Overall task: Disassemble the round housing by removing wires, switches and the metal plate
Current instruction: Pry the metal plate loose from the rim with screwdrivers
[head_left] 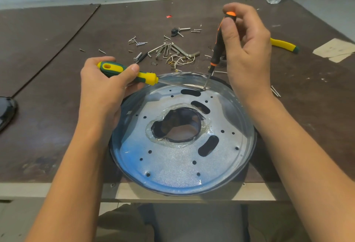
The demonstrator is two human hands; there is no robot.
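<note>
Both curled | left fingers (130, 69): yellow-green screwdriver (147, 77) | right fingers (229, 30): orange-black screwdriver (216, 49)

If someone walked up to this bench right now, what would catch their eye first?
The big round metal plate at the near edge of the table, shiny with a ragged centre hole, dominates. Over its far rim two tool tips meet: the left hand grips a green-and-yellow screwdriver lying low, and the right hand holds a black-and-orange screwdriver nearly upright. Behind them lie scattered screws and hex keys.
</note>
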